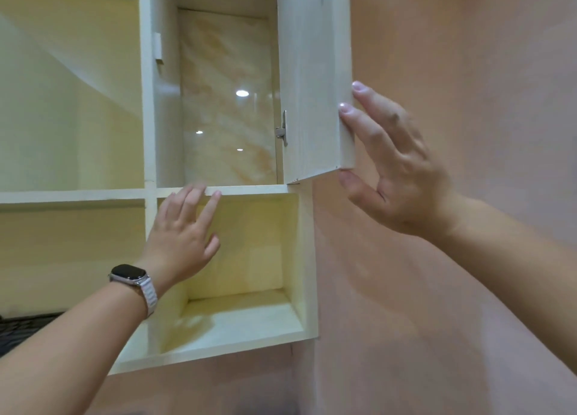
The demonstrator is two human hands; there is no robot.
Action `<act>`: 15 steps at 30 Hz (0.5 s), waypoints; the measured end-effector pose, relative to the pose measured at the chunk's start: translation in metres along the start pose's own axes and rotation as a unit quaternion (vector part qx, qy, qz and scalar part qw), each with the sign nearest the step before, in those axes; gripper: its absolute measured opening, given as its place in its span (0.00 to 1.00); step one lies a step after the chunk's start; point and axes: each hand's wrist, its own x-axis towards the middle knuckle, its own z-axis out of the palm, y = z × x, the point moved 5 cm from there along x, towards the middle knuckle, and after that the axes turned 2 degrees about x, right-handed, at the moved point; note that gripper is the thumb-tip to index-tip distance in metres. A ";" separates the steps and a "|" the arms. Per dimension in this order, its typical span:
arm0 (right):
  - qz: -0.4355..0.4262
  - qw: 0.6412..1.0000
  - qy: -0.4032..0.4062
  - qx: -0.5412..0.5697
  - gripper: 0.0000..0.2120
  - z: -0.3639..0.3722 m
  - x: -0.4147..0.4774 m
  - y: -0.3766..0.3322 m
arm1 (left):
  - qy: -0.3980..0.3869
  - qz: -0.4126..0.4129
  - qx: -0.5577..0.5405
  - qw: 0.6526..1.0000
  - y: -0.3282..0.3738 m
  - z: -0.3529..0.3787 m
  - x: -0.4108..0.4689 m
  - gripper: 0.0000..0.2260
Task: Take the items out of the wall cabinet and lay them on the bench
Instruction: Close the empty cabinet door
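A pale wooden wall cabinet [150,102] hangs in front of me, seen from below. Its right door [315,80] stands swung open. My right hand [393,165] is at the door's free edge, straight fingers touching the edge and thumb under its lower corner. My left hand [184,230], with a watch on the wrist, reaches up with straight fingers to the front edge of the shelf [249,190] below the open compartment. I see no items in the upper compartment from this angle. The open cubby [246,305] beneath the shelf holds nothing visible.
A pinkish wall [452,55] runs to the right of the cabinet. The cabinet's left section [68,102] shows only pale panels. A dark grid-like object [18,330] sits at the lower left edge. The bench is out of view.
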 end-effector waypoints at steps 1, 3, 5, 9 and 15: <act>-0.015 1.000 -0.002 0.002 0.28 0.004 0.005 -0.004 | 0.003 0.005 0.006 1.000 -0.005 0.001 -0.003 0.32; -0.044 0.999 -0.010 0.001 0.29 0.016 0.016 -0.014 | 0.004 0.021 0.020 1.000 -0.014 0.002 -0.007 0.32; -0.068 0.997 -0.021 0.002 0.29 0.029 0.029 -0.025 | 0.001 0.029 0.021 0.999 -0.021 0.001 -0.011 0.32; -0.106 0.994 -0.040 0.007 0.28 0.057 0.052 -0.045 | 0.021 0.030 -0.011 0.999 -0.030 0.003 -0.016 0.30; -0.111 0.992 -0.049 0.029 0.27 0.098 0.071 -0.054 | 0.053 0.046 -0.051 0.996 -0.032 0.006 -0.020 0.29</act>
